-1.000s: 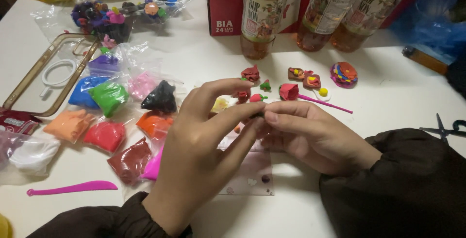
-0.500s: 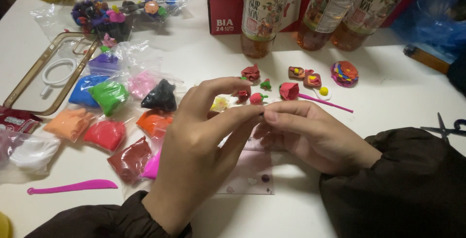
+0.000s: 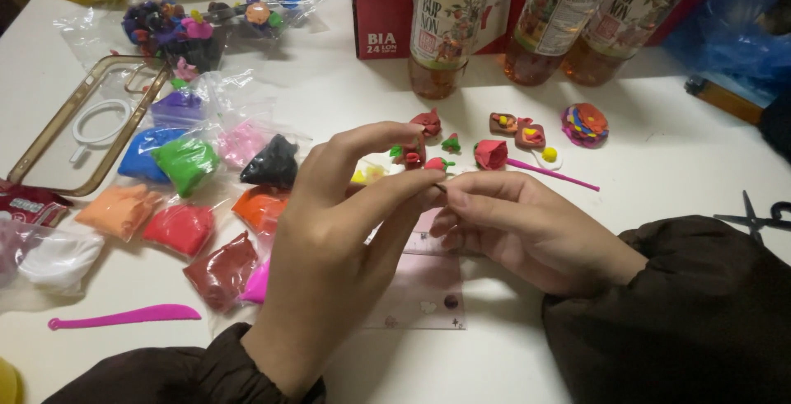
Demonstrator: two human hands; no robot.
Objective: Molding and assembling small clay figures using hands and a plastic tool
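Observation:
My left hand [image 3: 329, 247] and my right hand [image 3: 527, 231] meet fingertip to fingertip above the middle of the white table [image 3: 676, 165]. Both pinch a tiny bit of clay at the same spot, and the fingers hide nearly all of it. Just behind the fingertips lie small clay figures: a red and green berry [image 3: 437, 163], a red rose on a pink stick [image 3: 492, 154] and two small brown squares [image 3: 517, 130]. A pale pink card [image 3: 424, 293] lies under my hands. Both sleeves are dark brown.
Bags of coloured clay [image 3: 185, 165] cover the left side, with a pink plastic knife [image 3: 124, 317] near the front edge. Three amber bottles [image 3: 441, 25] and a red box [image 3: 379, 4] stand at the back. Scissors [image 3: 754, 219] lie far right, a clear phone case [image 3: 82, 128] far left.

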